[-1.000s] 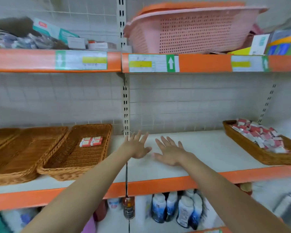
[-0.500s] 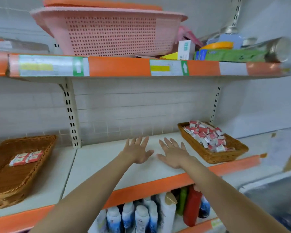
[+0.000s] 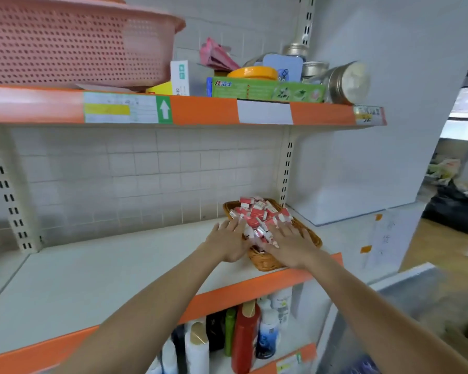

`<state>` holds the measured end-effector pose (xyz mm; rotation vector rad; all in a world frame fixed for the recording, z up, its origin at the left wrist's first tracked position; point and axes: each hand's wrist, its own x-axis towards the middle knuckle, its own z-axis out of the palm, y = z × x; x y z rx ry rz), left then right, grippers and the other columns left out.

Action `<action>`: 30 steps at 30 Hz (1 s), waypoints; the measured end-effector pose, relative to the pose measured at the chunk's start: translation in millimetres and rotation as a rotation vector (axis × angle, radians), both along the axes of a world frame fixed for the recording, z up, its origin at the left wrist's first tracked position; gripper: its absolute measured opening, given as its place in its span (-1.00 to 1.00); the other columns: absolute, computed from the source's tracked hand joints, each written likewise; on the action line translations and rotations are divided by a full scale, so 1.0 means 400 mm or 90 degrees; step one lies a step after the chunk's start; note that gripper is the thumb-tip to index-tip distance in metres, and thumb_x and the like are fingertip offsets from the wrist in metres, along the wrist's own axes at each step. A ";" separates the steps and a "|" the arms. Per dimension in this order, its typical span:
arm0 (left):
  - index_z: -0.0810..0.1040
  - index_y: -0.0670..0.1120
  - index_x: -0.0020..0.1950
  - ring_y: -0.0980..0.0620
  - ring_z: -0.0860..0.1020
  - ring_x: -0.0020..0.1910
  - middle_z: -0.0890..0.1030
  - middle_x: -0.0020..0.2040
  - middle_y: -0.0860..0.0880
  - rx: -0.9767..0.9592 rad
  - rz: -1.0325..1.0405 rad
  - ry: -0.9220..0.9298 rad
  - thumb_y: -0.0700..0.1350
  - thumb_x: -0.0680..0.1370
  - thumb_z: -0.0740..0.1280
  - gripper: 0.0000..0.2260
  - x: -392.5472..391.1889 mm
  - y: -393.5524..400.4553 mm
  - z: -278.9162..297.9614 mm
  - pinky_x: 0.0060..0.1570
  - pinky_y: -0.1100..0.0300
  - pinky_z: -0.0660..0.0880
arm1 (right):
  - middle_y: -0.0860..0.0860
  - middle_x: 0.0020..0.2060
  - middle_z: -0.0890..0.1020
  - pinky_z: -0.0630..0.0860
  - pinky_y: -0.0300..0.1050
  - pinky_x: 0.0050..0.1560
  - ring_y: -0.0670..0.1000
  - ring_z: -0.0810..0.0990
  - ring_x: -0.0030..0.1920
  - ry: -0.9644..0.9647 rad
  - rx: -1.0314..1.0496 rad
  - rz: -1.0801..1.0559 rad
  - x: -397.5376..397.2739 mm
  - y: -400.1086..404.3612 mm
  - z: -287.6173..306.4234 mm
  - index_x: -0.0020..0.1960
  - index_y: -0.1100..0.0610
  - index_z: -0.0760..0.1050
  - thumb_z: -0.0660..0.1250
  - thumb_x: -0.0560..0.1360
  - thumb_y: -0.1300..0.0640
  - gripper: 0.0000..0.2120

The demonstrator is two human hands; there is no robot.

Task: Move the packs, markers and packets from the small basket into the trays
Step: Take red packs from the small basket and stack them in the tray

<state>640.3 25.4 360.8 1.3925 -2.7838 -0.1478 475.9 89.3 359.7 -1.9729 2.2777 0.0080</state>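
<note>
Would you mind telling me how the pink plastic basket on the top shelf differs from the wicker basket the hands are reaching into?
The pink basket is perforated plastic; the wicker basket is woven and brown. The pink one looks far larger. The pink one sits on the upper shelf with its contents hidden from this angle, while the wicker one sits on the middle shelf heaped with red-and-white packs, the left hand and right hand over it. Both are open-topped.

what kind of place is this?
Likely a small shop's stockroom or aisle: orange-edged shelf with price labels, bottles below, wicker basket heaped with red packs.
</note>
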 end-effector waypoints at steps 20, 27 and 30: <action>0.56 -0.13 0.04 -0.07 0.59 -0.06 0.62 -0.03 -0.09 -0.009 0.004 0.142 0.00 0.55 0.26 -0.77 -0.145 -0.193 -0.013 -0.03 0.05 0.57 | 0.06 0.42 0.25 0.43 -0.06 0.29 0.06 0.31 0.38 0.056 -0.189 0.103 -0.106 -0.202 -0.022 0.48 0.08 0.28 0.24 0.58 0.22 -0.53; 0.49 -0.18 0.10 -0.12 0.56 0.01 0.57 0.05 -0.15 -0.054 0.019 0.196 -0.04 0.56 0.27 -0.77 -0.153 -0.178 -0.016 -0.07 0.07 0.53 | 0.03 0.29 0.44 0.38 -0.18 0.03 0.02 0.38 0.27 0.091 -0.235 0.112 -0.091 -0.198 -0.015 0.34 0.11 0.33 0.25 0.57 0.22 -0.65; 0.42 -0.19 0.21 -0.15 0.54 0.09 0.55 0.11 -0.17 -0.106 0.019 0.210 -0.07 0.60 0.25 -0.74 -0.157 -0.157 -0.018 -0.04 0.05 0.48 | 0.04 0.27 0.41 0.47 -0.12 -0.03 0.06 0.44 0.20 0.084 -0.240 0.100 -0.083 -0.187 -0.024 0.36 0.11 0.31 0.24 0.56 0.26 -0.62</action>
